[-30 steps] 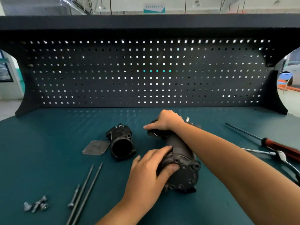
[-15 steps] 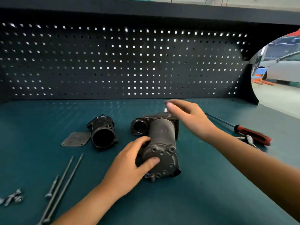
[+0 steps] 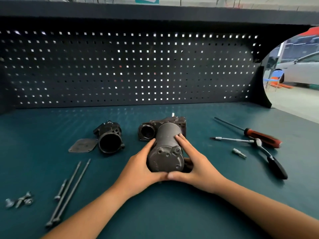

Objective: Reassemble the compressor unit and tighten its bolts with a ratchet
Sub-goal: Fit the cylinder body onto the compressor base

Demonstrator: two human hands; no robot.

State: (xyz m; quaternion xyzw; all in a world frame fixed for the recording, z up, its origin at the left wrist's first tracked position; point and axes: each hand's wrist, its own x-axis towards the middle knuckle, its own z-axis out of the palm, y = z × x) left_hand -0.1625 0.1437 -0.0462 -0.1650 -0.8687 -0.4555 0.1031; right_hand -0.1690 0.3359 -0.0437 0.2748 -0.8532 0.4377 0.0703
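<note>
- Both hands are gripping the body (image 3: 165,140). Your left hand (image 3: 139,168) wraps the left of the near end cap. Your right hand (image 3: 193,163) cups the right flank with its fingers over the barrel. The thumbs meet under the cap.
- The body lies on its side mid-surface (image 3: 164,213), with the cap toward you and an open port at the far left.
- The housing (image 3: 110,138) sits apart to the left, mouth toward you. The plate (image 3: 83,145) lies flat against its left side.
- This looks like the alignment step: you're squaring the body up before mating parts.
- Slide or roll it on the surface rather than lifting it. The barrel is round and will roll if released, so hold it with one hand when you reach for the housing.
- I can't tell from here which face takes the plate. Match the hole patterns before committing.
- Check that the mating faces are clean and seat flush, with no gap, before any bolt goes in.
- The long bolts (image 3: 69,190) lie near left and the screws (image 3: 19,200) further left. Start every one by hand, a few threads each. If one binds, back it out.
- The ratchet (image 3: 277,168) lies on the right, well apart, with a loose bit (image 3: 239,153) near it. Its head is just beside the screwdriver (image 3: 262,136).
- Snug the bolts in a cross pattern first, then do a final pass. Brace the body with your free hand while you pull.
</note>
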